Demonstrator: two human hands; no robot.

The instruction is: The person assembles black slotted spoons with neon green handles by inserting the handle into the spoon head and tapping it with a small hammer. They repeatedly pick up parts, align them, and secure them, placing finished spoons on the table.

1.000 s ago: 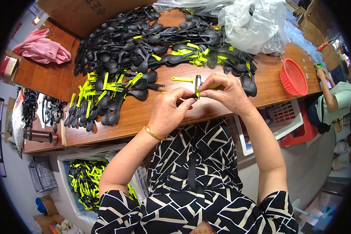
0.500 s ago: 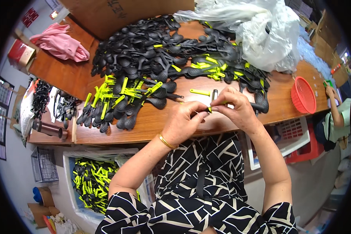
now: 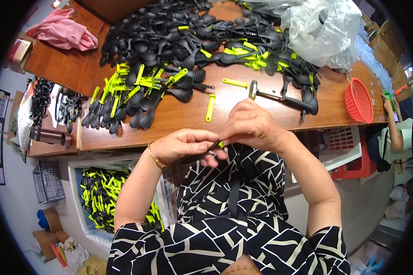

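In front of my lap, both hands meet over a dark kitchen utensil [image 3: 198, 156] with a small yellow-green part [image 3: 221, 144] at its upper end; its far end is mostly hidden. My left hand [image 3: 184, 145], palm turned up, holds it between thumb and fingers. The fingertips of my right hand [image 3: 251, 126] pinch at the yellow-green end. Just beyond them a hammer [image 3: 275, 95] lies on the wooden table [image 3: 165, 130]. Two loose yellow-green handles lie nearby, one handle [image 3: 235, 82] left of the hammer head and another handle [image 3: 210, 108] closer to me.
Black spoons and ladles [image 3: 147, 41] are heaped at the back, with yellow-green-handled utensils [image 3: 124, 96] at left. A clear plastic bag [image 3: 323, 34] and red basket [image 3: 358, 101] stand at right. A lined bin [image 3: 73, 183] of finished-looking utensils sits below left. Another person's arm [image 3: 392, 128] shows far right.
Both hands have drawn back toward me and lower, off the table edge, with the left palm turning up. The hammer's handle and a loose yellow-green handle have come into plain sight.
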